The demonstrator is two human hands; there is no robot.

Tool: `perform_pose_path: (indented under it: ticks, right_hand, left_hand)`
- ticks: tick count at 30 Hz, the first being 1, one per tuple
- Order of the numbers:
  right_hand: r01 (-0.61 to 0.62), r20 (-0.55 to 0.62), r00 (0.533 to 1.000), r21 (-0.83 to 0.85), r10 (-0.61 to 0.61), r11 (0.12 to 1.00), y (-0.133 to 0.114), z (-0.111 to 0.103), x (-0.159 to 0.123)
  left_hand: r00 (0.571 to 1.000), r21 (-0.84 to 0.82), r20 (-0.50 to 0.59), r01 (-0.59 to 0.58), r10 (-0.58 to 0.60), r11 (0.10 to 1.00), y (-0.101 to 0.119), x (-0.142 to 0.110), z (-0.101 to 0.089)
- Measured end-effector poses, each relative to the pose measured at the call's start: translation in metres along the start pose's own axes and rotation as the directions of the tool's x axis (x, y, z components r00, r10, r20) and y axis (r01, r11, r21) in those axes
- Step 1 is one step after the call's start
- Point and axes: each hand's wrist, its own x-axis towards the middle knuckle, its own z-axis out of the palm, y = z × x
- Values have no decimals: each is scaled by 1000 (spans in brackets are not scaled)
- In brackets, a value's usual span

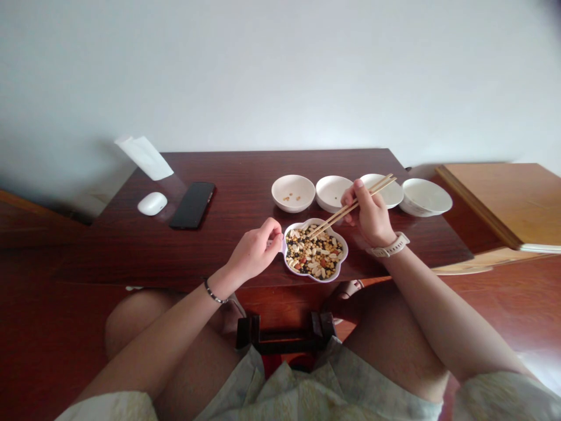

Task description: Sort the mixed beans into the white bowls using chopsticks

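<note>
A white flower-shaped dish [284, 260] full of mixed beans and nuts sits near the front edge of the dark wooden table [245, 169]. My left hand [255, 252] is curled closed against the dish's left rim, steadying it. My right hand [370, 215] grips a pair of wooden chopsticks [337, 216], whose tips reach down into the beans at the dish's far side. Behind the dish stands a row of white bowls: one [293, 192] holding a few beans, one [331, 192] partly behind my right hand, a shallow one [391, 194] and one [425, 197] at the right end.
A black phone [193, 204], a white mouse [152, 203] and a white paper packet [144, 156] lie on the table's left part. A lighter wooden board [504, 199] sits to the right. My knees and a small dark stool [284, 336] are below the table edge.
</note>
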Motion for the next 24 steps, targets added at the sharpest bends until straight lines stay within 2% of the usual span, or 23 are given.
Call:
perform_pose_path:
  ticks: [7,12,24]
  right_hand:
    - [5,73,997,-114,3,993,2,-1,-2]
    - [2,96,995,-123,10,992,3,-1,-3]
    - [-9,65,998,-117,17,993,1,0,-3]
  left_hand:
    - [999,-2,-30,-20,20,1000,-1,1,2]
    - [1000,-3,-24,-17,17,1000,-1,1,2]
    - [1000,-6,-24,-6,6,1000,1,2,0]
